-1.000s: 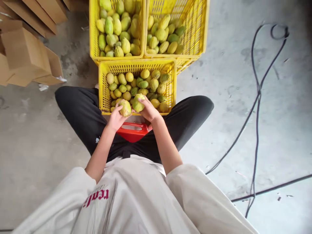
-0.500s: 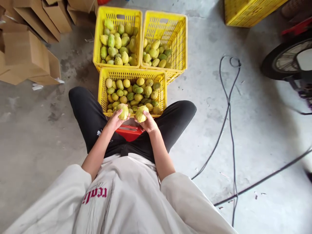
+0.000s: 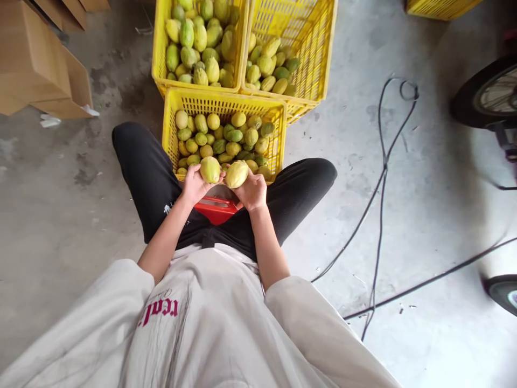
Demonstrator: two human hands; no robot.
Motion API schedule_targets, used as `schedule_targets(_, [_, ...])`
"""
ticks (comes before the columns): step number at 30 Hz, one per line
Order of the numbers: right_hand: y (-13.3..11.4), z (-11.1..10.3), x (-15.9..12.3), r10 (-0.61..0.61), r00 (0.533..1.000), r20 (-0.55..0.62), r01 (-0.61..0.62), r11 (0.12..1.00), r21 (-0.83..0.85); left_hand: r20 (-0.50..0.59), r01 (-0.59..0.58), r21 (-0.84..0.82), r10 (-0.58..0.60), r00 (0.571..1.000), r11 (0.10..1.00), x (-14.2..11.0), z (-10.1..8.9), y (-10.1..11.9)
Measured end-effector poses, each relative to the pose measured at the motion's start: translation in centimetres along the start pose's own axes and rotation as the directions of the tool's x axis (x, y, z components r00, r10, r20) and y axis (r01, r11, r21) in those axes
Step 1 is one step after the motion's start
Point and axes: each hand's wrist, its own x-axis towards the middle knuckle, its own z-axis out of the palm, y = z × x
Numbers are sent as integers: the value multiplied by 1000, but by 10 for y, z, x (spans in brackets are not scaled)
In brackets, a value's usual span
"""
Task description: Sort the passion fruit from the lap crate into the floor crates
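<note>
Yellow-green on the rounded, smooth-skinned fruit point(image 3: 210, 170) at left; paler yellow, greenish in places, on the oval fruit point(image 3: 236, 174) beside it. Yellow to deep green across the piled fruits point(image 3: 233, 149) in the slot-patterned, rectangular yellow plastic crate point(image 3: 226, 96). Black on the cloth trousers point(image 3: 141, 172), with small white print point(image 3: 167, 209). Off-white on the loose cloth shirt point(image 3: 238, 328), with magenta lettering point(image 3: 163, 307) and thin dark lines.

Head view, steeply down past shirt point(image 3: 218, 318) to near crate point(image 3: 226, 98)
</note>
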Motion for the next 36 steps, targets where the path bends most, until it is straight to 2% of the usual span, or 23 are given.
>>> schedule_targets(9, [9, -15, 9, 87, 992, -90, -84, 996, 43, 26, -43, 90, 41, 999, 995, 6, -3, -11])
schedule_targets(15, [12, -15, 8, 127, 991, -50, -128, 992, -11, 114, -47, 95, 36, 993, 994, 2, 2, -8])
schedule_targets(20, [8, -11, 7, 78, 994, -73, -79, 997, -21, 42, 14, 18, -15, 999, 1000, 2, 5, -5])
schedule_targets(26, [7, -12, 7, 24, 999, -43, -22, 998, 52, -25, -23, -11, 23, 999, 1000, 6, 2, -8])
schedule_targets(30, [10, -15, 6, -14, 1000, -23, 14, 1000, 22, 25, -46, 40, 45, 999, 998, 4, 0, -10])
schedule_targets(36, [13, -19, 6, 68, 998, 2, -68, 998, -14, 107, -54, 124, 41, 993, 991, -3, 6, -9])
